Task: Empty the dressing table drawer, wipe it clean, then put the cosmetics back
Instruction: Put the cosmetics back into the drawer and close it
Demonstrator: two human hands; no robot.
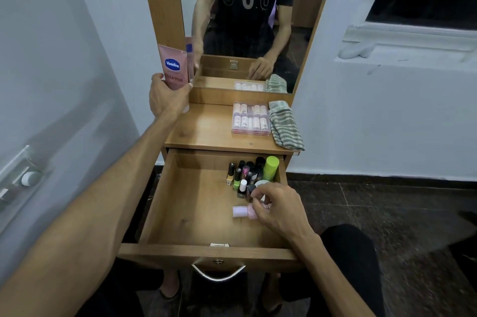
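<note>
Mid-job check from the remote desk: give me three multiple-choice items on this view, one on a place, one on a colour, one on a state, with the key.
1. Where does the striped grey cloth lie?
A. in the drawer
B. on the wooden tabletop, right of the clear plastic case of small bottles
C. on the floor

2. What colour is the tall cylindrical bottle in the drawer's far right corner?
A. lime green
B. red
C. white

3. How is the wooden drawer now?
A. closed
B. open and bare
C. open, with cosmetics inside

Key: 1 B, the cloth is beside the case; 2 A, its body and cap are green; 3 C, nail polish bottles stand inside while the right hand pinches a pink bottle and the left hand holds the pink Vaseline tube.
</note>
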